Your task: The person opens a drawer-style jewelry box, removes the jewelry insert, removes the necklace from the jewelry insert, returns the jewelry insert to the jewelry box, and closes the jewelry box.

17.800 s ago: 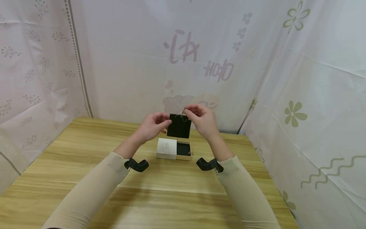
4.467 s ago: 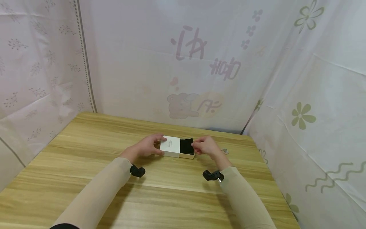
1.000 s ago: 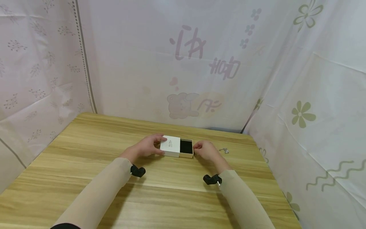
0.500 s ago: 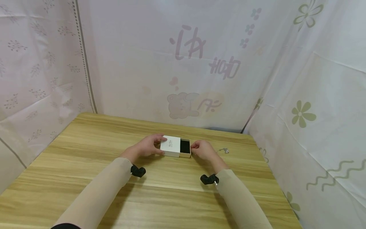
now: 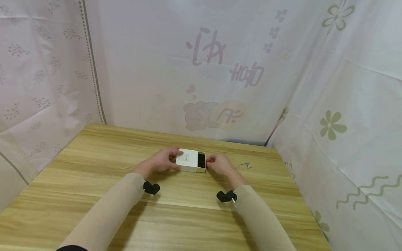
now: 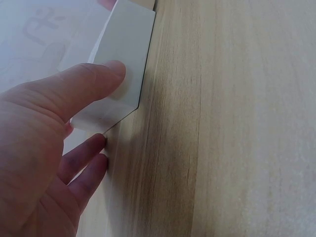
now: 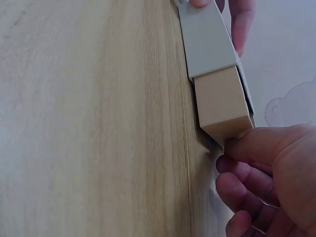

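A small white slide-out gift box with fine print on top lies on the wooden table. From its right end a tan drawer with a black lining sticks out a short way. My left hand grips the white sleeve at its left end, thumb on the near side; its other fingers lie partly hidden behind the box. My right hand is at the drawer's outer end. The thumb tip touches that end face, the forefinger is bent beneath the thumb, and I cannot tell whether anything is pinched between them.
Right of my right hand lies a thin silver chain on the table. Pale printed curtains hang behind the table and along both sides. Black camera mounts sit on both wrists, over beige sleeves.
The drawer has slid left into the white sleeve, my right hand moving left with it. My left hand has stayed on the box. Earlier, a black pad was handled; now the chain lies at right.
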`<state>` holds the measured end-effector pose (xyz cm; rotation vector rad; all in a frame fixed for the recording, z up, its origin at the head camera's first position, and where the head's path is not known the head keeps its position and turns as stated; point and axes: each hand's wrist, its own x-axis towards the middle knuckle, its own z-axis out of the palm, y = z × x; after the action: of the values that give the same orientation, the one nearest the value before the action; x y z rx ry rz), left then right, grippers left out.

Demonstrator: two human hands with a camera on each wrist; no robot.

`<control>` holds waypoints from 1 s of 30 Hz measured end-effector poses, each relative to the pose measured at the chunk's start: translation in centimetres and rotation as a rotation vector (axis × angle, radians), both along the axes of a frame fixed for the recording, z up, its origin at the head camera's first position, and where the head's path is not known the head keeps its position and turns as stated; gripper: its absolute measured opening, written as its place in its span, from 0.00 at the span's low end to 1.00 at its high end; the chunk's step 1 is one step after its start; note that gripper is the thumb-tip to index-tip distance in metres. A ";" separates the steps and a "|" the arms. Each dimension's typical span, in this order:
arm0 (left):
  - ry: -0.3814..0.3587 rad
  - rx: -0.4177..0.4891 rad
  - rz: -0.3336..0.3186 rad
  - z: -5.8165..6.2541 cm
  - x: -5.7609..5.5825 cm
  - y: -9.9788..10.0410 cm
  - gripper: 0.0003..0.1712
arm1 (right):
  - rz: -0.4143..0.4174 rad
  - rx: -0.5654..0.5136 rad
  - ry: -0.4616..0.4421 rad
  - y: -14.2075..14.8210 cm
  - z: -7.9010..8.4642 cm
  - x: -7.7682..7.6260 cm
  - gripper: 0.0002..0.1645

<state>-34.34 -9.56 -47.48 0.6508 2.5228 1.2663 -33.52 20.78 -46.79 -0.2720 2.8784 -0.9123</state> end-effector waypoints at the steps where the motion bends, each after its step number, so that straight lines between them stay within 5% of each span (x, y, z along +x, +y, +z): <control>1: -0.002 0.000 0.003 0.1 0.1 0.0 0.41 | -0.002 0.000 -0.003 -0.1 0.0 0.0 0.08; 30: -0.012 0.000 0.013 0.0 0.2 0.1 0.41 | 0.016 -0.029 0.017 -3.0 -0.3 -0.3 0.07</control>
<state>-34.13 -9.51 -47.49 0.6258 2.5217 1.2714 -33.78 17.81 -47.09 -0.3059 2.8763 -0.9546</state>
